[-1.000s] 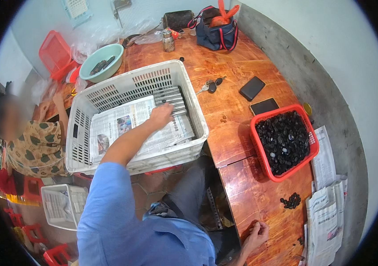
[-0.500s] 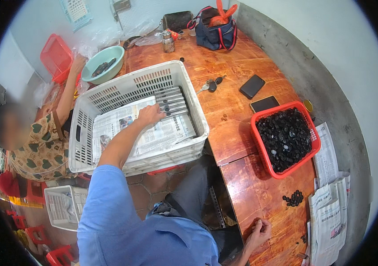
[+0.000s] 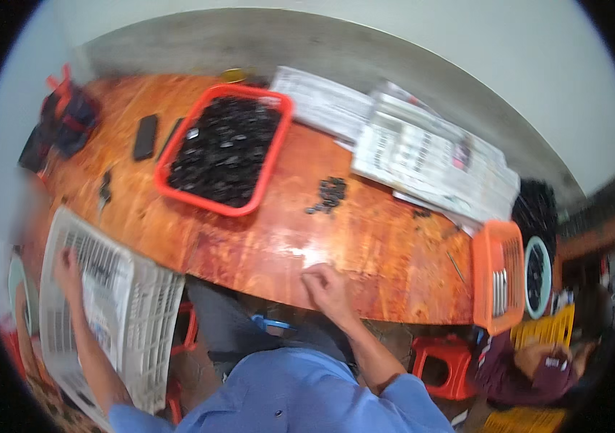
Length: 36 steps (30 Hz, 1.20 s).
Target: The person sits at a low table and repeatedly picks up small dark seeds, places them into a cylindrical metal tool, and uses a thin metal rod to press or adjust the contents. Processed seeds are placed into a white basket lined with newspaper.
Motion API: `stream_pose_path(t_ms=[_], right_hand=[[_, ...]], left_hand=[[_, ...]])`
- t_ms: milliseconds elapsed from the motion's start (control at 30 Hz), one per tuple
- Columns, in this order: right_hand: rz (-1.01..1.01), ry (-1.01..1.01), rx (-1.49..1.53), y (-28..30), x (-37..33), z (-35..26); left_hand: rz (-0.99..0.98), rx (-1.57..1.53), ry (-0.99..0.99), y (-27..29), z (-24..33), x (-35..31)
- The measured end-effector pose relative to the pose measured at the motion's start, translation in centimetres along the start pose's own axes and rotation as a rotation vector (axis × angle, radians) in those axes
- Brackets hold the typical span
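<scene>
A white plastic crate (image 3: pixel 156 303) stands at the left, lined with newspaper (image 3: pixel 99 299) and holding a row of thin metal bars (image 3: pixel 98 260). My left hand (image 3: pixel 68 267) is inside the crate by the bars, its fingers smeared by motion. Over the table's near edge hovers my right hand (image 3: pixel 327 287), fingers curled together; whatever they may hold is hidden. Beyond it lies a small pile of black pieces (image 3: pixel 332 192). A red basket (image 3: pixel 271 155) full of similar small black parts (image 3: pixel 224 148) stands on the table, between my hands and farther back.
Folded newspapers (image 3: pixel 423 155) lie along the wall. An orange basket (image 3: pixel 488 281) and a pale green basin (image 3: pixel 538 252) stand at the right, near another person (image 3: pixel 531 368). A black phone (image 3: pixel 146 137) and keys (image 3: pixel 104 189) rest left of the red basket. A red stool (image 3: pixel 444 368) is below.
My view has swung right, so the crate now appears at the left edge and the table fills the middle. My left hand remains at the crate; my right stays by the table edge.
</scene>
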State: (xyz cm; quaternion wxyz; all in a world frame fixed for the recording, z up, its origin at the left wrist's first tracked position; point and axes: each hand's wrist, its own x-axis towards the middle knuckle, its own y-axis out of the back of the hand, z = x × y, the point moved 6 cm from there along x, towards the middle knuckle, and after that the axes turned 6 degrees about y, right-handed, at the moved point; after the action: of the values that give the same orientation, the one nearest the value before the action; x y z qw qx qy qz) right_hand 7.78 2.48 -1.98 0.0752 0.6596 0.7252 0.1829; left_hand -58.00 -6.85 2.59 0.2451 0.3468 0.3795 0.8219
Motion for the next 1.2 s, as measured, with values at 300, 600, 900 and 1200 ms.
stream_pose_path(t_ms=[300,600,900,1200], right_hand=[[0.164,0.047,0.114,6.5,-1.6,0.5],[0.901,-0.034,-0.574,35.3,-8.2,-2.2],[0.349,-0.717,-1.001,47.1,-17.0,10.2],[0.264,-0.723,-0.887,48.0,-16.7,16.6]], left_hand=[[0.142,-0.196,-0.177,2.1,19.4,-7.0],[-0.504,-0.696,-0.2,-13.6,35.4,-22.6],[-0.729,-0.839,-0.171,-18.0,36.0,-25.0],[-0.733,-0.855,-0.175,-16.6,37.1,-24.9]])
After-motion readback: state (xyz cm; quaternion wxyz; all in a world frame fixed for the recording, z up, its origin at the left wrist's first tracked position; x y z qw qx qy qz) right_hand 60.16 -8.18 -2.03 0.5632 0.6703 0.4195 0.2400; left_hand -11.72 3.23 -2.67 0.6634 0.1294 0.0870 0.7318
